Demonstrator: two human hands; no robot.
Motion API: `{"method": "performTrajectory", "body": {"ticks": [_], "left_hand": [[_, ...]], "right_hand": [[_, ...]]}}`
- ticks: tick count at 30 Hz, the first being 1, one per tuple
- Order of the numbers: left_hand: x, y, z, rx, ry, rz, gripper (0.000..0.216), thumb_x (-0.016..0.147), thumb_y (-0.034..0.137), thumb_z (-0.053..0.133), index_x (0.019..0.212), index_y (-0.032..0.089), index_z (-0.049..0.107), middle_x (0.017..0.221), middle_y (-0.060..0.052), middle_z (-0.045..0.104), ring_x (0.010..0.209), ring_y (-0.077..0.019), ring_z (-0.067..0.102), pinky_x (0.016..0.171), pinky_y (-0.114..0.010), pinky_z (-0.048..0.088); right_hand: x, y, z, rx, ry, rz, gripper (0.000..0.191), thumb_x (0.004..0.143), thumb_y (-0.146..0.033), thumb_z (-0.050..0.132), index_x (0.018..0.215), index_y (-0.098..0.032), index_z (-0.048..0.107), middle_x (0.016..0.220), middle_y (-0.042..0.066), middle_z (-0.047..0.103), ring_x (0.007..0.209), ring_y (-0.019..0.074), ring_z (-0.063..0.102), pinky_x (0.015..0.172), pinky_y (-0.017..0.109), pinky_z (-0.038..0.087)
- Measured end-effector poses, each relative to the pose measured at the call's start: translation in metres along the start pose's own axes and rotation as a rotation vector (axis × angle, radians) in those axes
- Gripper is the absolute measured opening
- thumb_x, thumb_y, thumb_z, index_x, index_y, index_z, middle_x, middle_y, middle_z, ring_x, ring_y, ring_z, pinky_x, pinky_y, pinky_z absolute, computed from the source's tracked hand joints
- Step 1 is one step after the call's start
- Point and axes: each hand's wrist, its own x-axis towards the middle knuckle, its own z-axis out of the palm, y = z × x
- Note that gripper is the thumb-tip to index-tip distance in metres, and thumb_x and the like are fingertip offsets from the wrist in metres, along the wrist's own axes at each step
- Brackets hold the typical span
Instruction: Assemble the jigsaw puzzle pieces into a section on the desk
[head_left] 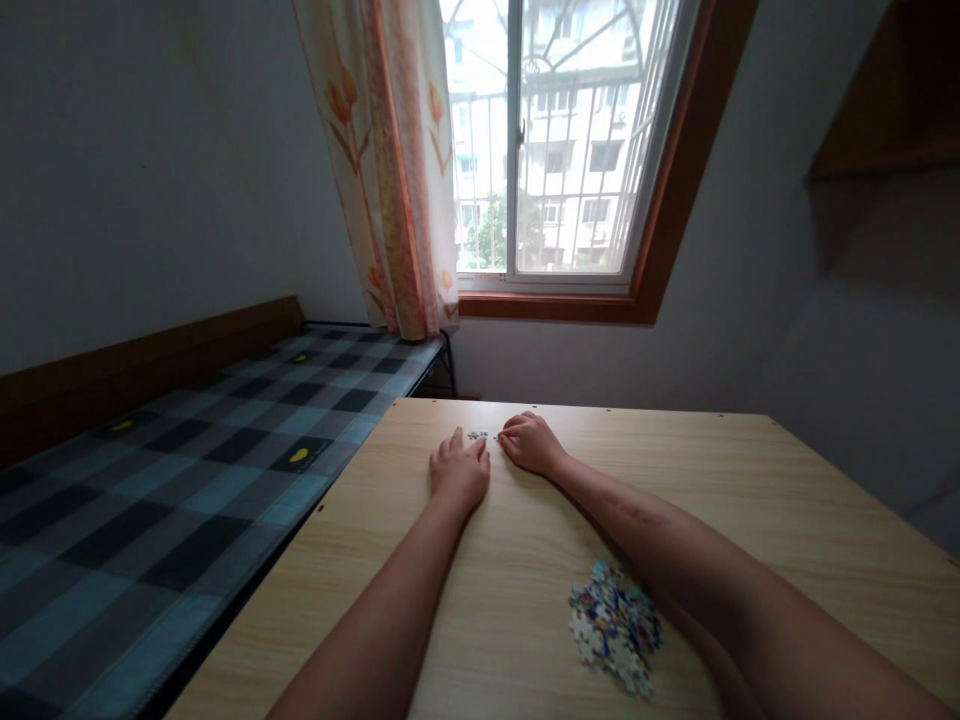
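Left hand lies wide; right hand pinches a tiny bluish jigsaw piece near the pale wooden bench's far edge. Keep it flat.

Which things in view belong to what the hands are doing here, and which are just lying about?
In the work:
- left hand, beside the small jigsaw cluster
- right hand, fingertips at a small piece
- jigsaw heap
- wooden tabletop

Just around:
- checked bed cover
- tulip-print curtain
- sliding window

left forearm and right forearm are extended far; left hand is held palm-down, fingers parted; right hand is angled left, fingers bent.
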Motion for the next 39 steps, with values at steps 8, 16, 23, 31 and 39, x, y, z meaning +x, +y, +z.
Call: {"method": "performTrajectory", "body": {"ticks": [8, 16, 23, 31, 39], "left_hand": [[-0.0007, 0.0029, -0.0046, 0.038, -0.029, -0.005, 0.041, 0.095, 0.041, 0.047, 0.131, 0.035, 0.063, 0.151, -0.009, 0.045, 0.130, -0.0321, 0.045, 0.106, -0.049, 0.037], [-0.0008, 0.0026, -0.0046, 0.046, -0.040, -0.011, 0.040, 0.095, 0.042, 0.046, 0.132, 0.036, 0.062, 0.152, -0.009, 0.044, 0.131, -0.0315, 0.045, 0.107, -0.048, 0.035], [0.0000, 0.0012, -0.0023, 0.047, -0.037, -0.009, 0.040, 0.096, 0.043, 0.045, 0.132, 0.037, 0.062, 0.153, -0.009, 0.043, 0.132, -0.0316, 0.044, 0.107, -0.048, 0.035], [0.0000, 0.0021, -0.0022, 0.031, -0.016, -0.001, 0.041, 0.095, 0.042, 0.048, 0.132, 0.036, 0.063, 0.152, -0.011, 0.043, 0.131, -0.0322, 0.046, 0.107, -0.049, 0.036], [0.0018, -0.0004, -0.0092, -0.074, 0.054, -0.078, 0.038, 0.096, 0.036, 0.046, 0.127, 0.034, 0.067, 0.144, -0.008, 0.052, 0.122, -0.0275, 0.053, 0.103, -0.042, 0.042]], "right_hand": [[0.0005, -0.0007, -0.0007, -0.007, -0.013, 0.001, 0.026, 0.094, -0.031, 0.055, 0.095, -0.024, 0.080, 0.104, 0.006, 0.073, 0.094, 0.0204, 0.061, 0.090, 0.035, 0.045], [0.0016, -0.0028, -0.0011, -0.033, -0.027, 0.015, 0.024, 0.094, -0.032, 0.057, 0.096, -0.026, 0.081, 0.104, 0.004, 0.074, 0.093, 0.0189, 0.062, 0.089, 0.032, 0.045], [0.0011, -0.0033, -0.0023, -0.053, -0.032, 0.004, 0.024, 0.095, -0.032, 0.058, 0.106, -0.029, 0.078, 0.109, 0.004, 0.072, 0.096, 0.0185, 0.062, 0.091, 0.032, 0.044], [0.0006, -0.0039, -0.0033, -0.066, -0.037, -0.005, 0.023, 0.095, -0.033, 0.057, 0.105, -0.030, 0.078, 0.109, 0.005, 0.071, 0.096, 0.0189, 0.061, 0.089, 0.032, 0.045], [0.0004, -0.0025, -0.0016, -0.072, -0.038, -0.016, 0.024, 0.096, -0.035, 0.056, 0.106, -0.032, 0.078, 0.111, 0.004, 0.071, 0.098, 0.0195, 0.060, 0.090, 0.034, 0.044]]}}
